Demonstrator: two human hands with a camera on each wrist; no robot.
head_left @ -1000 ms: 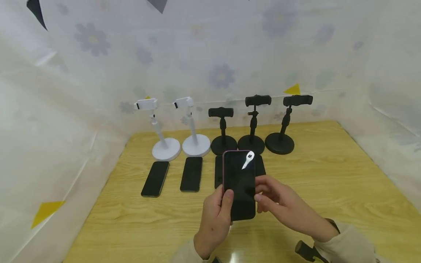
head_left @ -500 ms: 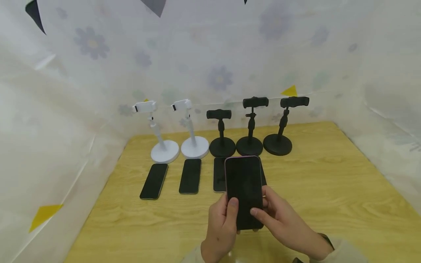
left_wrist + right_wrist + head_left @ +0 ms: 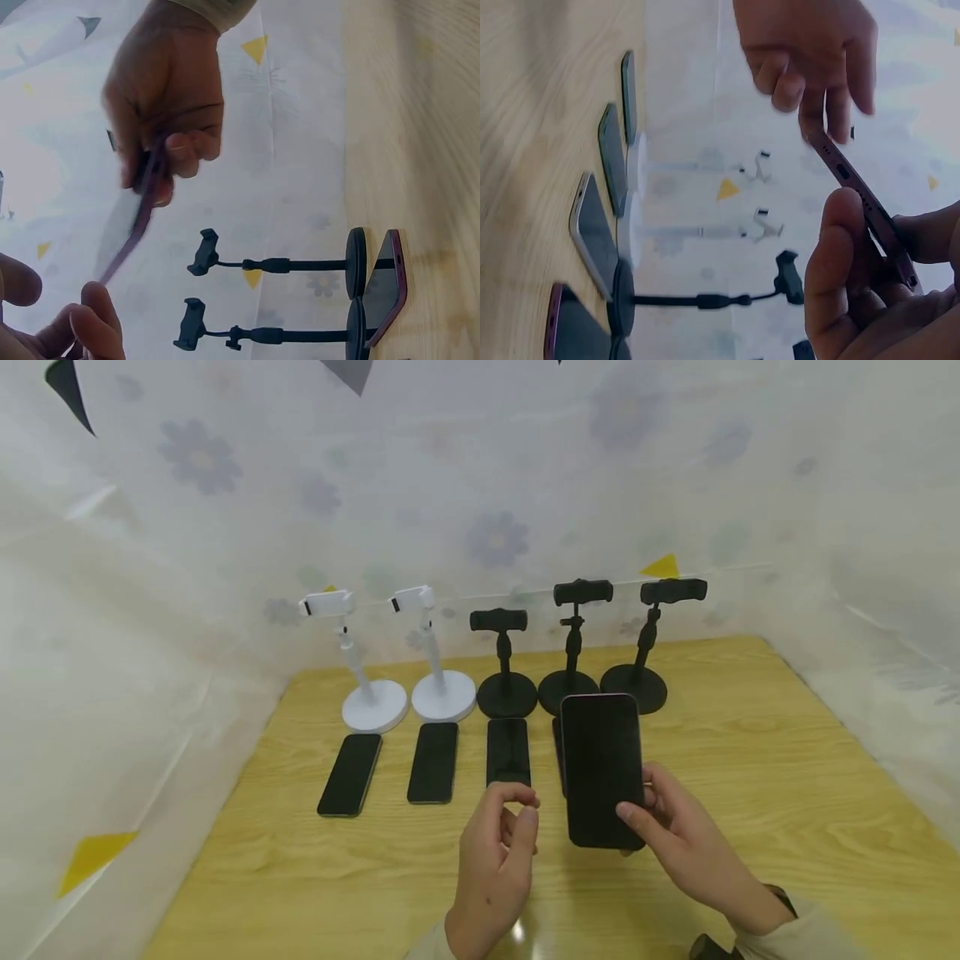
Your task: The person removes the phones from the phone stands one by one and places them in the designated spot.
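Observation:
My right hand (image 3: 693, 852) holds a smartphone (image 3: 602, 768) with a dark screen and a purplish edge, raised above the table. The thumb lies on the screen's lower right and the fingers are behind it. My left hand (image 3: 492, 868) is left of the phone, fingers loosely bent with nothing in them. In the right wrist view, the left hand's fingertips (image 3: 815, 124) are close to the phone's edge (image 3: 847, 176); touching or apart, I cannot tell. A black phone (image 3: 508, 750) lies just beyond the left hand. The raised phone partly covers another phone (image 3: 558, 756) on the table.
Two white phone stands (image 3: 375, 705) (image 3: 444, 695) and three black ones (image 3: 507, 695) (image 3: 555, 692) (image 3: 651, 687) line the back of the wooden table (image 3: 750, 760). Two more phones (image 3: 350, 774) (image 3: 432, 762) lie at the left. A patterned curtain (image 3: 420, 477) surrounds the table.
Both hands held the phone half a second ago. The left hand has let go, and the right hand has carried the phone rightward and slightly up. Stands and lying phones have not moved.

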